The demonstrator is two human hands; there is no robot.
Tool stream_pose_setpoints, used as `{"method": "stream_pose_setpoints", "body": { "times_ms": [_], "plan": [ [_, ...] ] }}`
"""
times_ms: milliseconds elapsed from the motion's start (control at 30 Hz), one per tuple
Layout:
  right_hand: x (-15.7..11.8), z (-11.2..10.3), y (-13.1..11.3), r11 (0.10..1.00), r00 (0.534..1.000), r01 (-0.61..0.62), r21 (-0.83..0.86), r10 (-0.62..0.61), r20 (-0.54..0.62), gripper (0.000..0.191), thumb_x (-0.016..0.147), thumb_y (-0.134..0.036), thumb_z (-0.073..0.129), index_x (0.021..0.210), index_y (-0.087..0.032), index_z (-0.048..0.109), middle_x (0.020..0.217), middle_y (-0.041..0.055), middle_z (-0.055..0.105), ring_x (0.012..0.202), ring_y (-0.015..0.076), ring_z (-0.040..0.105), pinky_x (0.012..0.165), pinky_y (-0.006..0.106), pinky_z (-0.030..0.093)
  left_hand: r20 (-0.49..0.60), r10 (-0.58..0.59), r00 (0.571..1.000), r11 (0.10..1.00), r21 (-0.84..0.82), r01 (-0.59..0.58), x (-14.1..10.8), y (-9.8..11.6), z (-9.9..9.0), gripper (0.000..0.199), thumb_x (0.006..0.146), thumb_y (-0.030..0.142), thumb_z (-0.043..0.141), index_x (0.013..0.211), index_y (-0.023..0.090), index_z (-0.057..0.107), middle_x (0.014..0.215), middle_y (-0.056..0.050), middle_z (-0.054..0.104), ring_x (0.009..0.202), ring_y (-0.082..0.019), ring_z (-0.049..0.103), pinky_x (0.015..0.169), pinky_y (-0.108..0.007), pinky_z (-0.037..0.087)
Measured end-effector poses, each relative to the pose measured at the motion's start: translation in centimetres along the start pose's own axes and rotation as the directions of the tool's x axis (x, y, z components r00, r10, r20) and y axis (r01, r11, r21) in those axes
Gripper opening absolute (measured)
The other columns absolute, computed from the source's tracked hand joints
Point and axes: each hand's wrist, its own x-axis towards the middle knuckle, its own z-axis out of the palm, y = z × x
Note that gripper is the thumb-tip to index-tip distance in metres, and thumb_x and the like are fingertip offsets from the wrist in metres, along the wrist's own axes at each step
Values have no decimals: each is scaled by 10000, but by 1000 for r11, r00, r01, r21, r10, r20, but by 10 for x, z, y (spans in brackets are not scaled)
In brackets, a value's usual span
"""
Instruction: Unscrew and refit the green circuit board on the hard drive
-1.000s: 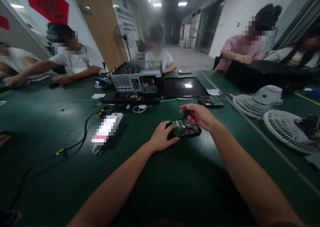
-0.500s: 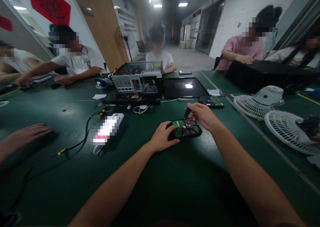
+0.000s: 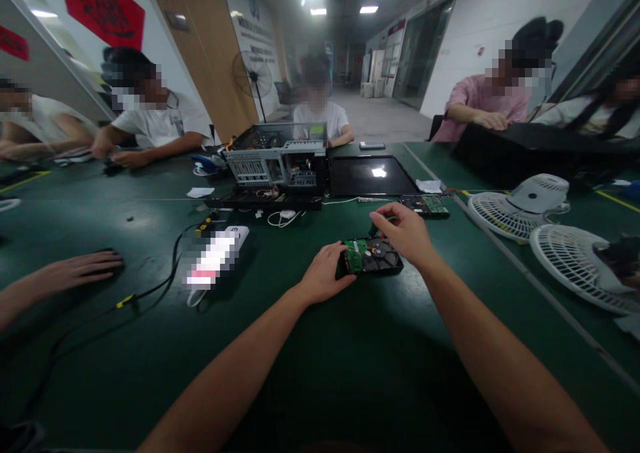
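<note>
A hard drive (image 3: 383, 256) with a green circuit board (image 3: 355, 256) at its left end lies on the green table. My left hand (image 3: 326, 272) grips the drive's left end, thumb at the near edge and fingers at the far side. Above the drive's far edge, my right hand (image 3: 406, 232) is closed on a small dark-handled tool (image 3: 373, 228), which looks like a screwdriver. The tool stands nearly upright over the drive; its tip is too small to make out.
An open computer case (image 3: 275, 166) and a black panel (image 3: 373, 175) stand beyond. Another drive (image 3: 425, 206) lies behind my right hand. White fan parts (image 3: 517, 206) are at right, a power strip (image 3: 240, 236) and cable at left, and another person's hand (image 3: 75, 271) at far left.
My left fingers have drawn back from over the circuit board to its left edge. My right fingers have shifted around the tool's top. The other person's hand at left has moved right.
</note>
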Motion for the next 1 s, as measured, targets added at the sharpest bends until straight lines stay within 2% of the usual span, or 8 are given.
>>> {"method": "stream_pose_setpoints", "body": {
  "times_ms": [167, 300, 400, 500, 700, 867, 933, 1000],
  "plan": [
    [-1, -6, -7, 1000, 995, -1, -9, 0, -95, 331, 882, -535, 645, 903, -207, 690, 685, 16, 667, 600, 159, 642, 581, 287, 461, -78, -43, 996, 998, -38, 40, 1, -4, 4, 702, 841, 344, 743, 1455, 202, 433, 1471, -147, 501, 1400, -320, 431, 1178, -525, 371],
    [2, -12, -9, 987, 992, -5, 162, 24, -120, 313, 872, -522, 655, 910, -211, 660, 676, 10, 647, 587, 154, 628, 554, 279, 470, -153, -80, 985, 995, -78, 68, 2, -6, 5, 596, 866, 290, 710, 1415, 204, 495, 1430, -132, 535, 1371, -303, 458, 1168, -508, 382],
    [-1, -4, -12, 927, 998, -62, 369, 52, 36, 263, 852, -486, 680, 893, -231, 631, 718, -1, 645, 617, 160, 651, 582, 292, 516, -194, -71, 978, 981, -190, 33, 2, -3, -1, 488, 875, 374, 722, 1327, 230, 609, 1402, -109, 569, 1348, -291, 484, 1159, -488, 385],
    [-10, 16, -14, 861, 961, -184, 474, 57, 269, 244, 851, -467, 685, 939, -246, 629, 748, -4, 666, 660, 167, 678, 657, 319, 561, -263, -98, 960, 924, -382, -10, 1, -2, -7, 370, 899, 435, 700, 1216, 245, 701, 1338, -89, 624, 1310, -281, 523, 1148, -470, 385],
    [-30, 55, -5, 914, 912, -167, 369, 2, 409, 211, 914, -446, 613, 952, -238, 624, 735, 9, 680, 675, 165, 672, 669, 320, 551, -151, -297, 943, 505, -863, 21, 2, -17, -3, 414, 882, 428, 728, 1208, 172, 714, 1175, -109, 710, 1034, -230, 661, 910, -358, 516],
    [-19, 43, 10, 994, 917, 78, 71, -99, 387, 306, 875, -502, 658, 1035, -242, 678, 985, 70, 719, 899, 227, 682, 833, 402, 545, -63, -364, 929, 231, -973, 24, 5, -19, -5, 358, 840, 368, 762, 1111, 136, 733, 1098, -130, 740, 995, -239, 695, 867, -364, 539],
    [-11, 31, 21, 964, 921, 209, -168, -135, 366, 515, 776, -522, 757, 1187, -225, 667, 1234, 131, 666, 1161, 307, 614, 1008, 479, 476, -39, -404, 914, 138, -990, 19, 6, -18, -8, 288, 819, 344, 758, 1001, 121, 739, 1090, -145, 744, 1021, -265, 707, 901, -401, 543],
    [-6, 20, 34, 895, 901, 255, -365, -83, 427, 922, 593, -538, 875, 1391, -198, 564, 1459, 186, 524, 1380, 411, 440, 1125, 570, 359, -14, -439, 899, 83, -996, 25, 7, -18, -10, 221, 787, 298, 747, 910, 115, 732, 1073, -151, 747, 1040, -282, 711, 930, -426, 540]
  ]
}}
